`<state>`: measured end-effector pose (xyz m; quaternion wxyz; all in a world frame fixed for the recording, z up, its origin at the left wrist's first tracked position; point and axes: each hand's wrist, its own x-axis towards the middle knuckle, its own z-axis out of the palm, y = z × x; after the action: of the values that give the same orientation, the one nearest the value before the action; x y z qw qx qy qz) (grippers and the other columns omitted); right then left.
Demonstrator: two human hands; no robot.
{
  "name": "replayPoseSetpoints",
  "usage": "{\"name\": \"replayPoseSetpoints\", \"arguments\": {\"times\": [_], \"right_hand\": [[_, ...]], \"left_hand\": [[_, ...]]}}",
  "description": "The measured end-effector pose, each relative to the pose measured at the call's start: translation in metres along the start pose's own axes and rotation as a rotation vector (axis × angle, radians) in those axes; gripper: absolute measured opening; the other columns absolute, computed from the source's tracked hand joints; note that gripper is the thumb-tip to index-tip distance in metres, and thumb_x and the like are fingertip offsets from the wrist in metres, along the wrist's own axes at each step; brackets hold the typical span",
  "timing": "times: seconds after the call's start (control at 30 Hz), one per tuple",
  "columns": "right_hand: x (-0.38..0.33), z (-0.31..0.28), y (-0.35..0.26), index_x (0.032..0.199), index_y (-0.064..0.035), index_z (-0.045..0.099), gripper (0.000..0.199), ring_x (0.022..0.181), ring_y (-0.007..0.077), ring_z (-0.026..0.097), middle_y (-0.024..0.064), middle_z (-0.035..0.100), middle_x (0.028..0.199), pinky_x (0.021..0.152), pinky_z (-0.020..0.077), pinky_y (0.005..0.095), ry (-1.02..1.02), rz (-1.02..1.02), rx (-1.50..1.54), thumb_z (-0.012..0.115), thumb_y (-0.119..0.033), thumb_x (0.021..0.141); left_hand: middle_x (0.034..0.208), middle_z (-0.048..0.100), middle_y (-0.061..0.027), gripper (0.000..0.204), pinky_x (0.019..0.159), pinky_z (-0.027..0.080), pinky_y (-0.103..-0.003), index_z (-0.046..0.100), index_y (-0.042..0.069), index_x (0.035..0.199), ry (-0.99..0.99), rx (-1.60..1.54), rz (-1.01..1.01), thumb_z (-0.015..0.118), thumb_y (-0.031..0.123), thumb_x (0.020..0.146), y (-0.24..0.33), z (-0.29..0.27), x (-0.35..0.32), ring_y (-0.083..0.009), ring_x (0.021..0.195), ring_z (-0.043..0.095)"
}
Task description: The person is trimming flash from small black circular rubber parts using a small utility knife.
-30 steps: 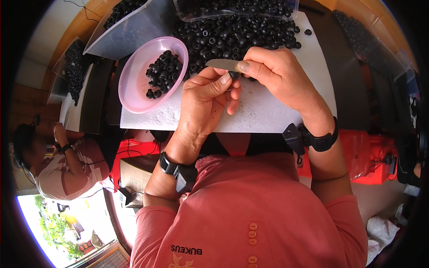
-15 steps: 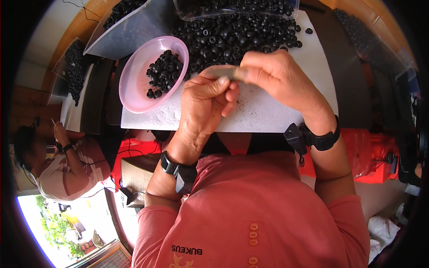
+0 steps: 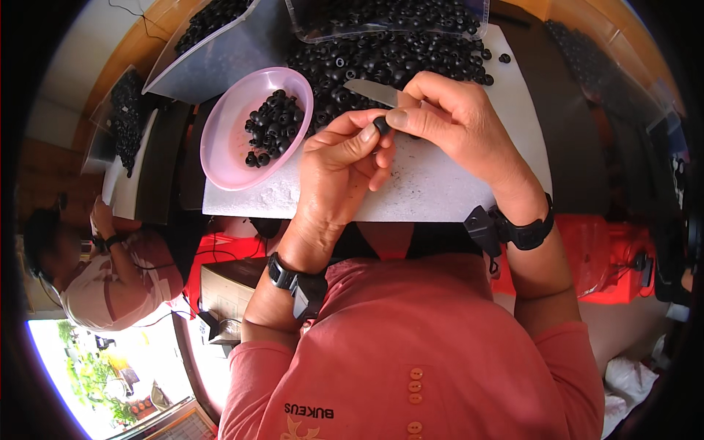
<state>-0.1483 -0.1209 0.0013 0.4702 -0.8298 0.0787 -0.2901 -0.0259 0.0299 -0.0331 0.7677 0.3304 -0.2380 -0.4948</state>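
My left hand (image 3: 330,165) pinches a small black rounded part (image 3: 380,125) between thumb and fingertips, above the white board. My right hand (image 3: 466,125) is closed around a small knife (image 3: 370,90); its blade points left, beyond the part, and the handle is mostly hidden in the fingers. The right thumb reaches to the part's edge. To the left of my hands, a pink oval bowl (image 3: 218,150) holds a heap of similar black parts (image 3: 275,128). A wide pile of loose black parts (image 3: 418,59) lies just past my fingers.
Behind the bowl stands a tilted translucent bin (image 3: 220,66), and a clear tray (image 3: 389,33) rests at the far edge of the pile. The white board (image 3: 469,183) carries dark specks. Another person (image 3: 121,271) sits at the left. Red containers (image 3: 601,257) stand low on the right.
The knife blade, blurred over the left fingertips before, has swung away and up, uncovering the black part. The right thumb has come to the part. My left hand has hardly moved.
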Motion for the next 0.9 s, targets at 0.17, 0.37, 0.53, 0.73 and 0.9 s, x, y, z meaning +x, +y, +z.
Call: {"name": "replayPoseSetpoints", "arguments": {"times": [0.17, 0.37, 0.53, 0.73, 0.9], "right_hand": [[-0.001, 0.001, 0.003, 0.071, -0.0037, 0.056, 0.036, 0.053, 0.0074, 0.038, -0.0011, 0.041, 0.055, 0.047, 0.0304, 0.0280, 0.012, 0.011, 0.042, 0.075, -0.029, 0.088], [0.000, -0.002, -0.004, 0.074, -0.0017, 0.060, 0.032, 0.052, 0.0076, 0.037, 0.0004, 0.041, 0.054, 0.048, 0.0307, 0.0286, 0.055, 0.087, 0.091, 0.070, -0.026, 0.092], [0.001, -0.004, -0.002, 0.075, -0.0004, 0.063, 0.031, 0.050, 0.0108, 0.041, 0.0050, 0.047, 0.053, 0.049, 0.0339, 0.0316, -0.039, 0.070, 0.009, 0.065, -0.024, 0.095], [0.001, -0.001, 0.001, 0.072, -0.0011, 0.063, 0.032, 0.048, 0.0138, 0.044, 0.0080, 0.052, 0.053, 0.048, 0.0345, 0.0333, -0.073, 0.040, -0.043, 0.065, -0.025, 0.094], [0.001, -0.001, 0.002, 0.071, -0.0023, 0.063, 0.033, 0.045, 0.0144, 0.043, 0.0078, 0.050, 0.051, 0.047, 0.0339, 0.0333, -0.091, 0.033, -0.076, 0.065, -0.025, 0.094]], "left_hand": [[0.092, 0.061, -0.0130, 0.025, 0.048, 0.042, -0.026, 0.062, -0.005, 0.119, 0.083, 0.185, 0.025, 0.057, 0.009, 0.099, -0.004, 0.008, -0.002, -0.0185, 0.073, 0.059], [0.091, 0.064, -0.0113, 0.021, 0.048, 0.043, -0.025, 0.064, -0.006, 0.113, 0.039, 0.053, -0.021, 0.060, 0.009, 0.099, -0.001, 0.006, 0.000, -0.0156, 0.071, 0.060], [0.091, 0.063, -0.0115, 0.021, 0.048, 0.041, -0.025, 0.063, -0.007, 0.111, -0.018, -0.010, -0.050, 0.059, 0.010, 0.099, 0.000, -0.005, 0.002, -0.0161, 0.070, 0.059], [0.089, 0.063, -0.0121, 0.020, 0.047, 0.040, -0.025, 0.062, -0.007, 0.108, -0.018, -0.026, -0.080, 0.058, 0.010, 0.099, 0.001, -0.007, 0.002, -0.0169, 0.069, 0.058], [0.087, 0.061, -0.0126, 0.021, 0.046, 0.039, -0.025, 0.062, -0.008, 0.108, -0.020, -0.043, -0.095, 0.058, 0.011, 0.099, 0.002, -0.008, 0.002, -0.0167, 0.068, 0.056]]}}
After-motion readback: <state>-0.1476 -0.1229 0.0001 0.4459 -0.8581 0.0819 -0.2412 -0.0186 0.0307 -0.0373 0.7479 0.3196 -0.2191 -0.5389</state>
